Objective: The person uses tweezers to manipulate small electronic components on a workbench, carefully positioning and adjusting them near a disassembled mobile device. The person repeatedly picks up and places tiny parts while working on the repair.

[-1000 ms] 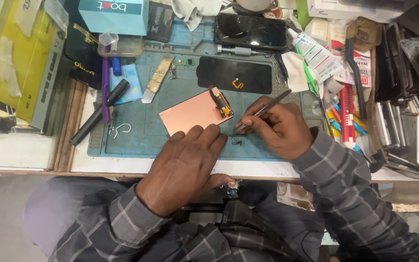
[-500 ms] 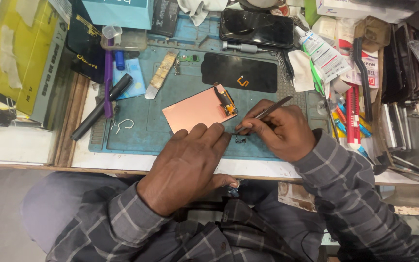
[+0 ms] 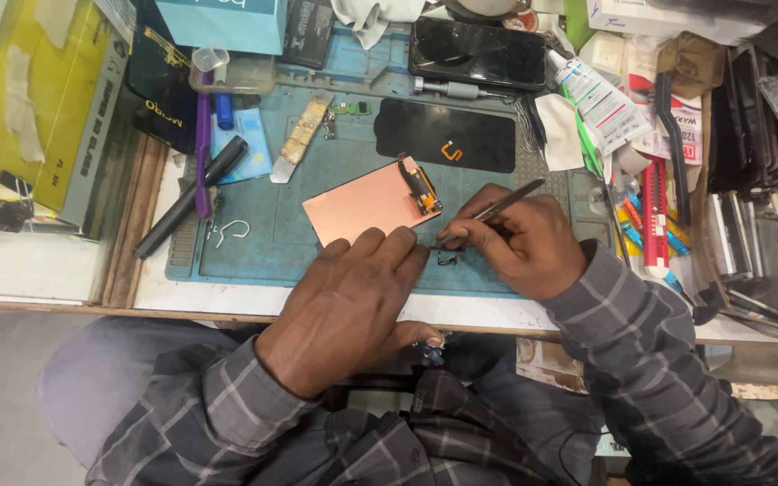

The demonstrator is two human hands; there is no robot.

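Since a second ago almost nothing moved: the left hand still presses its close-together fingers on the copper-coloured panel, and the right hand still pinches tweezers over the small part at the panel's 4 o'clock, so work continues.

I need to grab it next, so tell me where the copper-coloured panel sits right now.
In the head view the copper-coloured panel lies tilted mid-mat on the blue work mat, just beyond the left hand, with the black screen behind it.
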